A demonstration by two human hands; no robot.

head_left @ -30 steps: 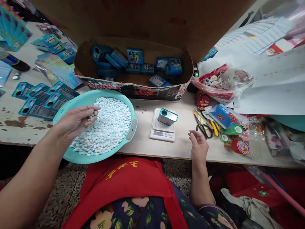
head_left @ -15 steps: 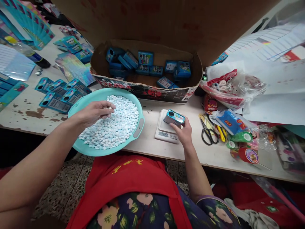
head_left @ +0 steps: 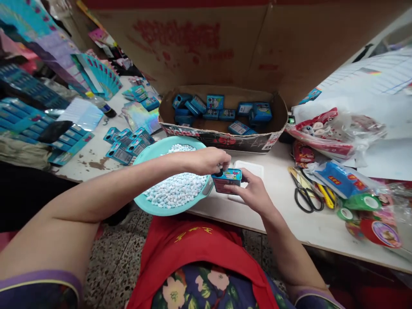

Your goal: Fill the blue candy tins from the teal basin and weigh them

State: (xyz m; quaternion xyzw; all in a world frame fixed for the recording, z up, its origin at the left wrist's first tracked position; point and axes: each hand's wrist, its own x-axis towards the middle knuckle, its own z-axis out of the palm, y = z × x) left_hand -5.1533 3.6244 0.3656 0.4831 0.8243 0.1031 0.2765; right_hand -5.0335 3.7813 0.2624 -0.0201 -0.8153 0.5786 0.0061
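Note:
My right hand [head_left: 255,193] grips a small blue candy box [head_left: 227,184] with a dark round hole in its top. Fingers bunched, my left hand [head_left: 214,161] is right over that hole, and a pale bit of candy seems to show between the fingertips. Most of what it holds is hidden. Under my left forearm is a turquoise basin [head_left: 141,199] of small pale blue and white candies [head_left: 180,189]. The box is held between the basin's right rim and a white digital scale [head_left: 254,167], whose display is covered by the box and my right hand.
Behind stands a large open carton [head_left: 222,139] holding several blue boxes. More blue boxes [head_left: 128,146] with holes stand left of the basin. On the right lie black-handled scissors [head_left: 305,195], a yellow cutter [head_left: 326,195], tape rolls [head_left: 363,202] and a plastic bag [head_left: 328,133].
My left hand has moved right, from above the candies to the box's hole. The box has been lifted off the scale and brought left toward the basin. The view has shifted left.

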